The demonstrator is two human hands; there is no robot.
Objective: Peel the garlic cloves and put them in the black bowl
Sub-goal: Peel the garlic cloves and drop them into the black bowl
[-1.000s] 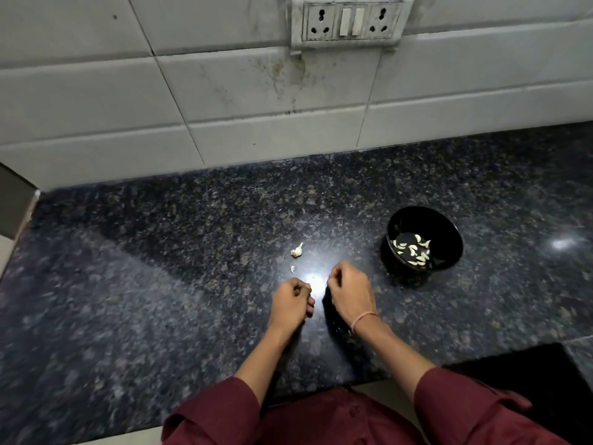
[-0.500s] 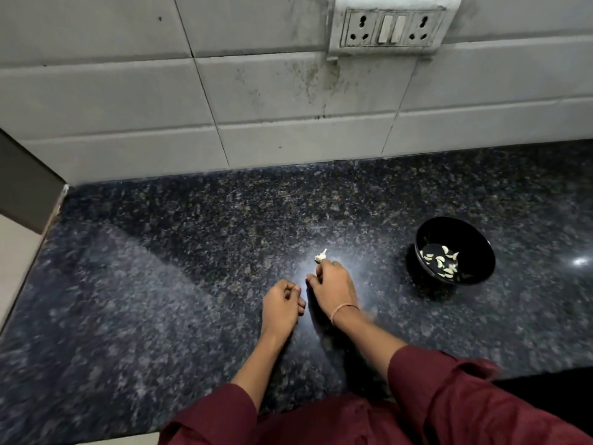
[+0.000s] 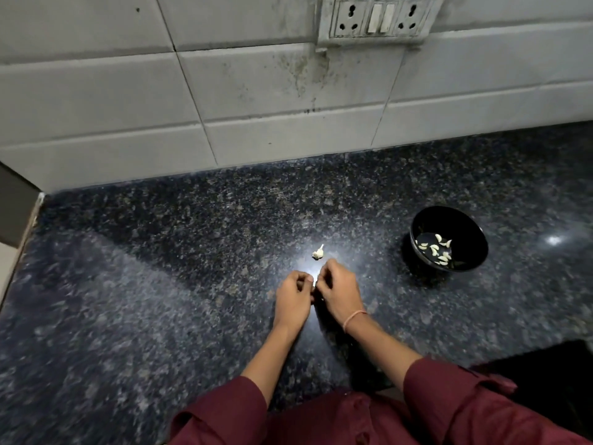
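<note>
Grip: left hand [image 3: 293, 297] and right hand [image 3: 337, 289] pinch one garlic clove [image 3: 314, 283] together.
Black bowl [image 3: 471, 229]: well right of grip.

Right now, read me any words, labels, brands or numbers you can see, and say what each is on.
None: no text can be read in this view.
White wall socket-and-switch plate: no lettering shows.
Glossy black bowl, speckled dark granite counter, white wall tiles, maroon sleeves: unmarked.
Small pale garlic clove pinched between left hand and right hand: unmarked.
</note>
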